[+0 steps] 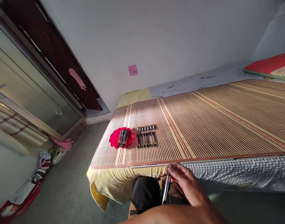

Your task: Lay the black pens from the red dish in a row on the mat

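Note:
My right hand [188, 183] is closed, pinching the upper end of a slim pen [166, 188] just in front of the bed's edge. The pen slants downward, its lower end meeting my other arm. Part of my left arm [170, 215] crosses the bottom of the view; its fingers are hidden. On the bamboo mat, several dark-and-clear pens [146, 139] lie side by side in a row. Above them sits a matching row of small dark pieces with silvery parts, likely pen caps [146, 128]. Left of these, a red scalloped dish [114, 138] holds a bunch of similar pens [123, 137].
The striped bamboo mat [217, 124] covers a bed with a yellow sheet [114, 183] and checked cloth [226, 174]. A red pillow [268, 63] lies far right. A pink note [133, 70] is on the wall. A glass-panelled door [35, 81] stands left.

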The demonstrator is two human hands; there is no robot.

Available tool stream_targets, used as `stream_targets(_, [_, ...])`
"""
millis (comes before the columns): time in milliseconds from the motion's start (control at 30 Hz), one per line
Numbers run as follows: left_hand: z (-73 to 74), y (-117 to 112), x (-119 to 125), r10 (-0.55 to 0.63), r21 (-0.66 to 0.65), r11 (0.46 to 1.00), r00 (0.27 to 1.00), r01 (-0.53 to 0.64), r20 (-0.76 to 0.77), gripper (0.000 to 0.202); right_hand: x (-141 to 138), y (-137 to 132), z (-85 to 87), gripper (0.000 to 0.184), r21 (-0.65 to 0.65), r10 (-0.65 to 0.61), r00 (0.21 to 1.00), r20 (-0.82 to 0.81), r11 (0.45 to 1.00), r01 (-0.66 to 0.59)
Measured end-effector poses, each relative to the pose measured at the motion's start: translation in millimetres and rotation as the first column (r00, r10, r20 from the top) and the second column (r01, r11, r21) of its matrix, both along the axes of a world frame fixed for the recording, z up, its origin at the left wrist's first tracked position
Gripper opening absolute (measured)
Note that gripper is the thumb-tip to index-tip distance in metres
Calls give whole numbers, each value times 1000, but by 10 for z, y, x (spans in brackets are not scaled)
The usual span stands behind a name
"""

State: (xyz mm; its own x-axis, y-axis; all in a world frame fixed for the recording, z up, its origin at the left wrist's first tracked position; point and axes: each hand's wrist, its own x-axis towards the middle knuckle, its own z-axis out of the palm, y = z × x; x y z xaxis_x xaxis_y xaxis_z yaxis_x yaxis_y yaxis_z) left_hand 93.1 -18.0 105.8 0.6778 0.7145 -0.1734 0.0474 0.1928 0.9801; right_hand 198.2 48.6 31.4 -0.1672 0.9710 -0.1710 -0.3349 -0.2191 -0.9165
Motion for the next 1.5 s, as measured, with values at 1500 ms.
stream_targets(1500, [-427, 382, -639, 686, -24, 727, 728, -686, -9, 56, -158, 272, 440, 40, 127, 176, 980, 90, 974, -186])
